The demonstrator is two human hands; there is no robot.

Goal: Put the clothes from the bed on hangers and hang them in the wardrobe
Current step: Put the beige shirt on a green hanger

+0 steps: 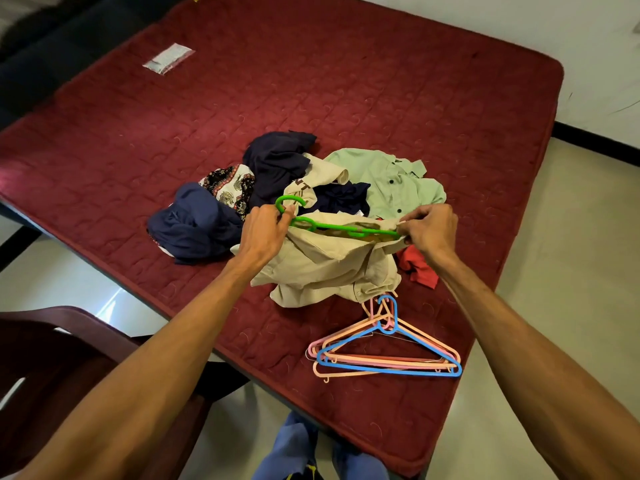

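Open mattress of the bed (346,71) runs from nine o'clock through twelve to three o'clock of the clothes pile (277,174), broken only by a clear plastic packet (168,58) well off at eleven. At the pile's near side the green hanger (343,229), gripped by the left hand (265,233), and the beige shirt (322,268), pinched by the right hand (429,230), bar the way. At five o'clock a stack of hangers (384,351) reaches the shirt's hem. A dark chair (52,358) stands off the bed at eight.

One green hanger (332,227), one blue hanger (381,368)
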